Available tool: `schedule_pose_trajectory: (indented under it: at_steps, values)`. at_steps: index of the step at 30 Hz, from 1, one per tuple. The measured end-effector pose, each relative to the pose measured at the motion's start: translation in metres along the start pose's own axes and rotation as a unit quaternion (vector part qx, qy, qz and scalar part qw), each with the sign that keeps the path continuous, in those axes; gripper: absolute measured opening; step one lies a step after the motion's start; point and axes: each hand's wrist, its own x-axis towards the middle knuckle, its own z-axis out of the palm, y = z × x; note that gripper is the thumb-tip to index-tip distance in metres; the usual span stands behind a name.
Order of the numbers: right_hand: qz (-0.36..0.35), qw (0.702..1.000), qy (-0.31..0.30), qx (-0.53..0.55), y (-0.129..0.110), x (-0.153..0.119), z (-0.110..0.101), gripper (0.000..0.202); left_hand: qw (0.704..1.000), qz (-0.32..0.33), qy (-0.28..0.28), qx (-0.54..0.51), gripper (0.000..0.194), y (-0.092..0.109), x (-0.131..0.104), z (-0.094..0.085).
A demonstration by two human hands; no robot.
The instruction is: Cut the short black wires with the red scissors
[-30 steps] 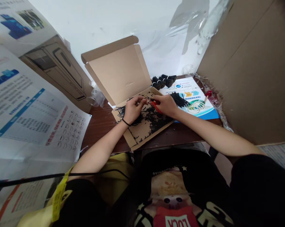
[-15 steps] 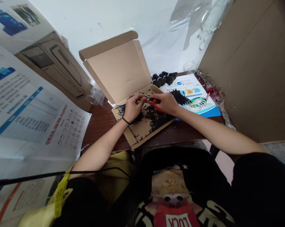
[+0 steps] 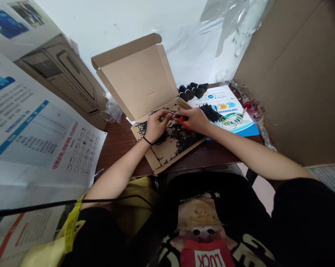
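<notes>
My right hand [image 3: 195,119] is closed around red-handled scissors [image 3: 185,124], whose blades point left toward my other hand. My left hand [image 3: 156,127] is closed in a pinch beside the blade tips; what it pinches is too small to make out. Both hands are above an open cardboard box [image 3: 164,163]. Small black cut bits [image 3: 181,139] are strewn over the box floor. At the box's left side lie thin black pieces with shiny ends [image 3: 141,129], partly hidden behind my left hand.
Banded black bundles [image 3: 193,91] lie behind the box. To the right, a loose black bundle [image 3: 212,112] and pale rubber bands [image 3: 232,121] rest on a printed sheet [image 3: 249,126]. Cardboard [image 3: 301,81] walls the right; a printed poster [image 3: 45,137] hangs left. The box lid [image 3: 139,78] stands up.
The camera view has shifted slightly. Both hands stay nearly in the same place over the box, with the scissors still in my right hand.
</notes>
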Motion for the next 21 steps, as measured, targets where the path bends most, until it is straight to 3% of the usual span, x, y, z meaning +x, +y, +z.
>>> schedule_pose_trajectory:
  at_steps: [12, 21]
  values:
    - [0.052, 0.998, 0.007, -0.017, -0.0018, 0.0011, -0.0020, 0.030, 1.000, -0.009, 0.000, -0.009, 0.032, -0.0005, 0.0007, 0.0002]
    - [0.023, 1.000, -0.001, 0.005, -0.0034, 0.0014, -0.0013, 0.036, 1.000, 0.004, -0.001, -0.007, 0.035, -0.0008, 0.0007, -0.0001]
